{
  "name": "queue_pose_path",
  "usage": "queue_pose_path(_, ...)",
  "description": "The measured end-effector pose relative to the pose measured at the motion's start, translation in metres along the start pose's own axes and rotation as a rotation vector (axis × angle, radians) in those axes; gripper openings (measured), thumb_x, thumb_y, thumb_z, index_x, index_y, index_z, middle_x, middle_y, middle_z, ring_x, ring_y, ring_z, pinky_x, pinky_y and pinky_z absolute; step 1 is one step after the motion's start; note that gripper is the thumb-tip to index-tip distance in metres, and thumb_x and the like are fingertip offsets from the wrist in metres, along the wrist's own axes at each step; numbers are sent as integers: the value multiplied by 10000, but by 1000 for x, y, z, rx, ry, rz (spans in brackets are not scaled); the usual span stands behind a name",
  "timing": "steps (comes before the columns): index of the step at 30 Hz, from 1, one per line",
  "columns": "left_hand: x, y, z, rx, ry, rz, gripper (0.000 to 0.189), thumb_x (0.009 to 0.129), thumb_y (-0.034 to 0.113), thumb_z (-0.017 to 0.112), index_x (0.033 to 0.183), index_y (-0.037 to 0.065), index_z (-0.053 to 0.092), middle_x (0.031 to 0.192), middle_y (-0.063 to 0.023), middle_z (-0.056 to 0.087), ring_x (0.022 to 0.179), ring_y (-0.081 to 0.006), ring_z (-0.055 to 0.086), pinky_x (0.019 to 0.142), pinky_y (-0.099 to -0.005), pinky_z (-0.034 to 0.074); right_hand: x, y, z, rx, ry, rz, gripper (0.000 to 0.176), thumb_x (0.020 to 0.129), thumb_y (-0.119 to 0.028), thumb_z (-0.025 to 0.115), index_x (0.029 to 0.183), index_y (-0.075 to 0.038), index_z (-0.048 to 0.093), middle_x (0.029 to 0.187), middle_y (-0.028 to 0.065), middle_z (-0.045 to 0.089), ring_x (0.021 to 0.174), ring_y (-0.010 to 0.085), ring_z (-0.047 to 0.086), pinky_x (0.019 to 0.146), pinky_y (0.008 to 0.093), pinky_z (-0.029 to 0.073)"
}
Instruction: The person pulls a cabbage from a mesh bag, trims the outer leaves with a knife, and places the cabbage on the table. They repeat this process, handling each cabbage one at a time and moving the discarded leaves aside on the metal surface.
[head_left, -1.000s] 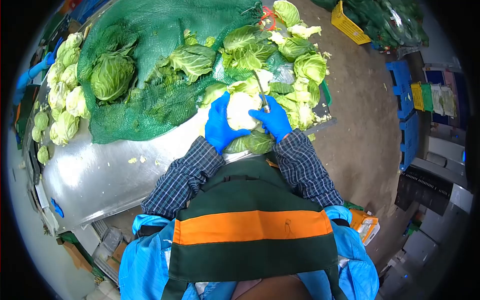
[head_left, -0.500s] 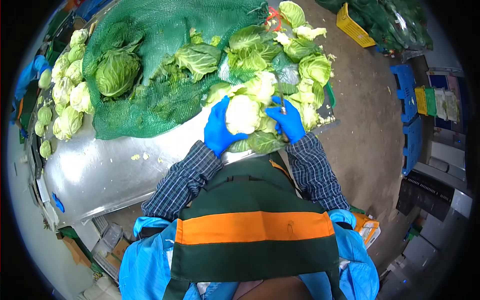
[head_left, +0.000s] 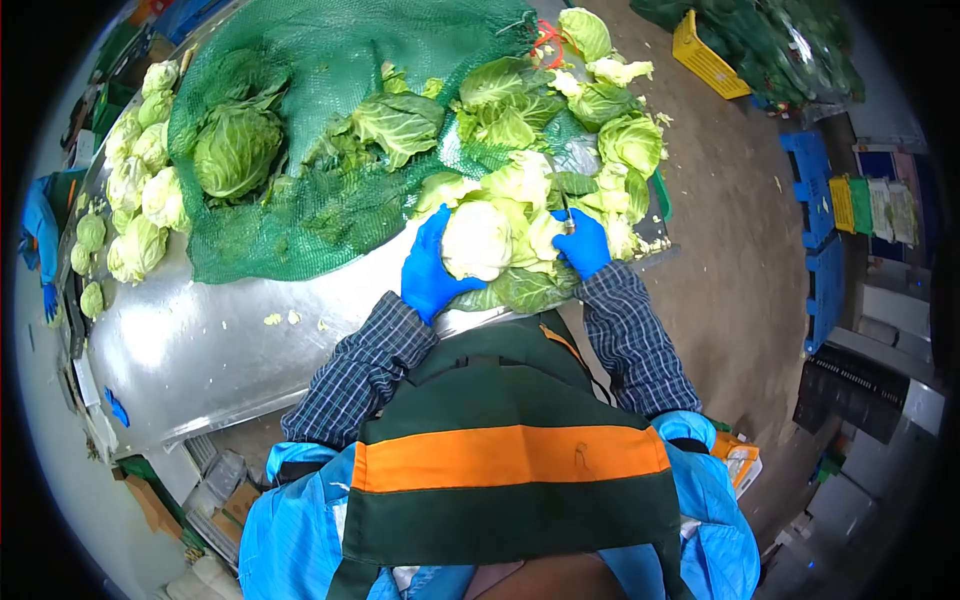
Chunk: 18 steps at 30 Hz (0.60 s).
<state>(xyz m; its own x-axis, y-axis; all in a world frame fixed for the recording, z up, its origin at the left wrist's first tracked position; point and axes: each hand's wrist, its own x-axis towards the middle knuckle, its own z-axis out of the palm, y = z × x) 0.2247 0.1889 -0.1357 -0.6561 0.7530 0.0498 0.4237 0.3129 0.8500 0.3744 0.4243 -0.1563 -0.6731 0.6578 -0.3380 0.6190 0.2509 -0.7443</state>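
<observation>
A pale trimmed cabbage (head_left: 476, 241) sits near the table's front edge. My left hand (head_left: 432, 270), in a blue glove, cups its left side with the thumb along the bottom. My right hand (head_left: 584, 244), also blue-gloved, is closed around a knife (head_left: 568, 212) whose narrow blade points away from me, to the right of the cabbage. Loose light-green leaves (head_left: 530, 180) lie between and beyond my hands, and a darker leaf (head_left: 533, 288) is at the table edge. How far the knife handle extends inside my fingers is hidden.
Green mesh netting (head_left: 290, 240) covers much of the metal table (head_left: 230, 345), with a large whole cabbage (head_left: 237, 150) under it. Trimmed cabbages (head_left: 137, 247) are piled at the left. Beyond them is another person's blue sleeve (head_left: 40, 235). Blue crates (head_left: 823, 280) stand on the right.
My left hand and the cabbage have shifted slightly left. The knife's blade has tipped lower in my right hand. The other person at the far left has moved, with the arm now lower.
</observation>
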Motion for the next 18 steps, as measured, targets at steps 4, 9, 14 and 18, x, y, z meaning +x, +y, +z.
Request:
queue_pose_path(4,-12,-7,1,-24,7,8,1073,483,274,882,1367,36,322,1367,-181,406,1246,-349,407,1038,-420,355,-13,-75,8,306,-128,-25,574,693,-322,771,1165,-61,575,921,101,657,685,180,591,594,280,484)
queue_pose_path(9,-23,-5,-8,-128,-60,-10,1127,508,325,873,1397,18,254,1390,-211,345,1273,-368,358,1060,-437,311,5,-89,24,398,-452,215,496,718,-271,761,1121,-31,598,699,32,583,468,79,474,419,225,397)
queue_pose_path(14,-13,26,5,-22,35,-210,1204,535,447,843,1435,30,160,1367,-241,325,1224,-408,368,1028,-459,322,0,-92,37,395,-509,174,403,739,-245,731,1054,-23,610,691,39,588,501,94,530,430,238,414)
queue_pose_path(18,-13,5,4,-108,26,-228,1119,567,351,837,1433,45,197,1369,-218,339,1213,-362,394,1024,-445,330,-9,-94,43,-11,-313,-134,350,667,-224,725,949,-43,625,738,131,634,601,249,616,556,363,485)
